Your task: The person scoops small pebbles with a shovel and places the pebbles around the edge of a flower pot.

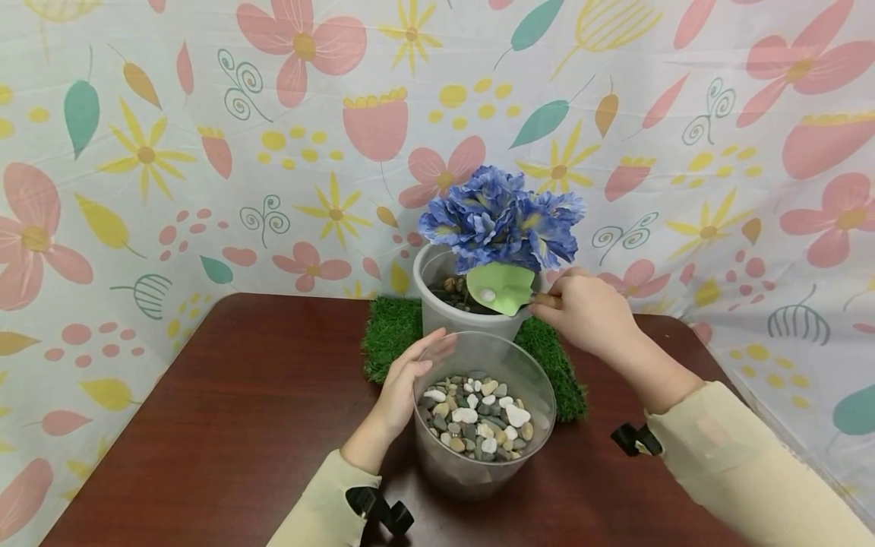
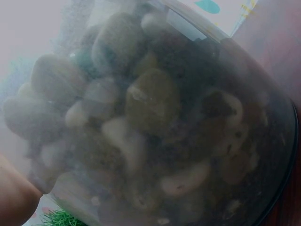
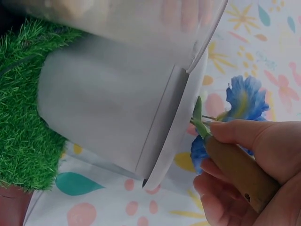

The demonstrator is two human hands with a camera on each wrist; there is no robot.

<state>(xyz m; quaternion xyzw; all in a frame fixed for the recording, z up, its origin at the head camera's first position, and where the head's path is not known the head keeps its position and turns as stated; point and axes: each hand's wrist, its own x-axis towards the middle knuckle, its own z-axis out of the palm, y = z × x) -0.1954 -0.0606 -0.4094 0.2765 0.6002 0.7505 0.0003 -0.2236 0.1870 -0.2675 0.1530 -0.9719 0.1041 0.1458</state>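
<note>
Now | trowel [image 1: 502, 287]: in right grip [image 1: 593, 308], over pot [image 1: 472, 325] | tub [image 1: 472, 479]: against left grip [image 1: 402, 389]

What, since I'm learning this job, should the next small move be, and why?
Probably tip the light-green, wooden-handled scoop in the right hand: it bears a smooth white pebble at the mouth of the round white pot, below the ruffled blue flowers.

I see a white, slightly wrinkled cloth backdrop [image 1: 232, 171] spanning the far side and wrapping round left and right, printed with pink flowers [image 1: 304, 47], yellow blooms [image 1: 146, 156] and teal leaves [image 1: 82, 115]. Before it I have a dark reddish-brown bench [image 1: 273, 387], its far corners rounded, a dull sheen on its near part.
</note>
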